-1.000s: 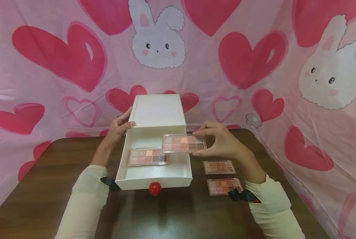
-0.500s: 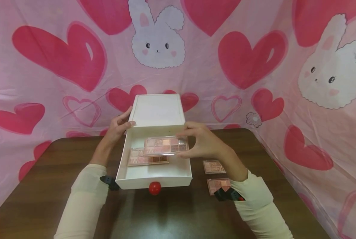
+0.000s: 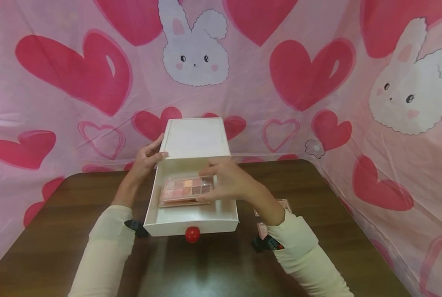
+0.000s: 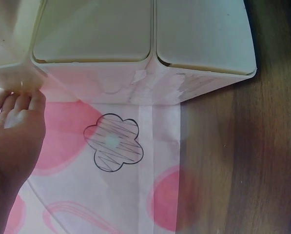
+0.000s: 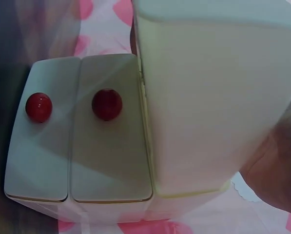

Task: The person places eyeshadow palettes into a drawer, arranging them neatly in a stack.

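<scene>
While the left hand (image 3: 143,161) lies along the side of one small white cabinet (image 3: 196,137), the right hand (image 3: 230,180) reaches into its pulled-out top drawer (image 3: 169,229). From where I'm standing I count four makeup palettes: two inside that drawer and two on the brown tabletop (image 3: 57,235). The right hand's grip is a pinch on the right end of the upper palette (image 3: 187,186), thumb by the near edge and fingers by the far one. Its lid shows two rows of coloured squares. It covers most of the lower palette (image 3: 178,203), of which only a strip at the near side peeps out; whether the two touch, I can't tell. The left hand's grip is spread, fingers fairly straight against the cabinet's side and thumb on the top edge.

Right of the cabinet lie the far palette (image 3: 284,204) and the near palette (image 3: 262,231), both partly hidden by the right forearm.

Three drawers make up the cabinet. The middle drawer (image 5: 108,161) and bottom drawer (image 5: 38,156) are pushed in, and each of the three wears one round red knob (image 3: 192,234). Two cream sleeves (image 3: 103,251) frame it all, and two big white rabbits (image 3: 196,64) look out from the pink heart-patterned cloth (image 3: 243,95) behind.
</scene>
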Motion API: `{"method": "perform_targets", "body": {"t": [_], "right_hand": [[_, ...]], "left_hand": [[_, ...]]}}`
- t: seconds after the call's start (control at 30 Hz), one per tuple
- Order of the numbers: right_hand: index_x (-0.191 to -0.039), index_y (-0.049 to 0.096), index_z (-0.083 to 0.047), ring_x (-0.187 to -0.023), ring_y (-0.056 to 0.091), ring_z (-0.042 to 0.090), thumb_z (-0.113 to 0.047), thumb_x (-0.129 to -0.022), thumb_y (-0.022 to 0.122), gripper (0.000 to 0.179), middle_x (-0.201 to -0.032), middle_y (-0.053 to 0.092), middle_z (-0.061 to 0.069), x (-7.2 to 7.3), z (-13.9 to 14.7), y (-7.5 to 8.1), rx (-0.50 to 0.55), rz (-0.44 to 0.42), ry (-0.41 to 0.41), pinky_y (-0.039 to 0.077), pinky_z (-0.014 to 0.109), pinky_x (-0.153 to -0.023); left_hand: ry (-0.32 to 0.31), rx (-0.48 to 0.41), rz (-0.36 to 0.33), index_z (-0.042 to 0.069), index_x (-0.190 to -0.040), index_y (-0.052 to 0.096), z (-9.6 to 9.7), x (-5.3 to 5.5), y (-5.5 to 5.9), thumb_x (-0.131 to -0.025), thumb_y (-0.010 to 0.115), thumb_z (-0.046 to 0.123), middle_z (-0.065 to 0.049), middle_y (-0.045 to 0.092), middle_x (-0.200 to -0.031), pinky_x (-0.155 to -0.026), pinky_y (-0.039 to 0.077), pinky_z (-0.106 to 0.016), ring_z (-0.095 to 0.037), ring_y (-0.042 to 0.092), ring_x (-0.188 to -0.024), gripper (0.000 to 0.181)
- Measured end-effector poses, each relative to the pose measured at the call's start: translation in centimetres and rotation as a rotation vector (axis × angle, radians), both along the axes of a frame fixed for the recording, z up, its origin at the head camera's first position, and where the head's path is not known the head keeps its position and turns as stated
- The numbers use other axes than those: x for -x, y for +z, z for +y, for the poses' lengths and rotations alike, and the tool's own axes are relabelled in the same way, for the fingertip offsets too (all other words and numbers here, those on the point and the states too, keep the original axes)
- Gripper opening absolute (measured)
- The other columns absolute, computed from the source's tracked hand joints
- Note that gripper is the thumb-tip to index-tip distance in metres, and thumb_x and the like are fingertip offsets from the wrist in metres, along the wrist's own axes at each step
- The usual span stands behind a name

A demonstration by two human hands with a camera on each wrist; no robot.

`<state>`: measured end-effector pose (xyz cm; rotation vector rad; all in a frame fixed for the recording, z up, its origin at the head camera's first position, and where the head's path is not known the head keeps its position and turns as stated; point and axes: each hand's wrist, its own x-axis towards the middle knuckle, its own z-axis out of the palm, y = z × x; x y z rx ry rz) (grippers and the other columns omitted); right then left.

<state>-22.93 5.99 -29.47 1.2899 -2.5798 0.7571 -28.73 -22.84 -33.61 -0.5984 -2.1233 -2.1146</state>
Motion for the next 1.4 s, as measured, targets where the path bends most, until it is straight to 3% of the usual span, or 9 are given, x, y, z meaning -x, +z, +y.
{"method": "perform_targets", "body": {"t": [0.37,0.8,1.23,1.4], "right_hand": [[-0.114,0.079,-0.012,-0.082,0.053,0.011,-0.048,-0.071,0.089,0.057,-0.091,0.064,-0.002,-0.1,-1.2,-0.4,-0.128,0.077,-0.015,0.044,0.020,-0.070],[-0.118,0.077,-0.016,-0.086,0.054,0.012,-0.052,-0.074,0.085,0.057,-0.099,0.065,-0.002,-0.4,-1.8,-0.4,-0.245,0.106,-0.067,0.048,0.026,-0.076],[-0.117,0.076,-0.020,-0.092,0.061,0.012,-0.060,-0.075,0.082,0.059,-0.107,0.071,-0.004,-0.7,-1.6,-0.3,-0.352,0.134,-0.106,0.053,0.028,-0.080],[-0.120,0.076,-0.018,-0.108,0.068,0.016,-0.051,-0.081,0.079,0.051,-0.114,0.077,-0.002,-0.7,-0.6,-0.2,-0.308,0.127,-0.115,0.052,0.038,-0.100]], "left_hand": [[0.022,0.005,-0.003,0.000,-0.158,0.023,0.1,-0.1,-0.1,-0.092,0.050,0.005,-0.019,0.020,-0.169,-0.091,0.051,-0.009,0.006,0.052,-0.114,0.071],[0.030,0.021,0.004,0.001,-0.159,0.024,0.0,0.2,-0.2,-0.092,0.050,0.005,-0.018,0.019,-0.169,-0.092,0.051,-0.009,0.005,0.050,-0.114,0.072],[0.036,0.033,-0.004,0.002,-0.159,0.023,0.2,-0.2,0.1,-0.093,0.051,0.006,-0.018,0.019,-0.169,-0.093,0.051,-0.009,0.004,0.049,-0.119,0.071],[0.057,0.054,-0.017,0.004,-0.159,0.025,0.3,-0.3,0.1,-0.094,0.051,0.008,-0.018,0.021,-0.169,-0.089,0.052,-0.010,0.004,0.052,-0.113,0.071]]}}
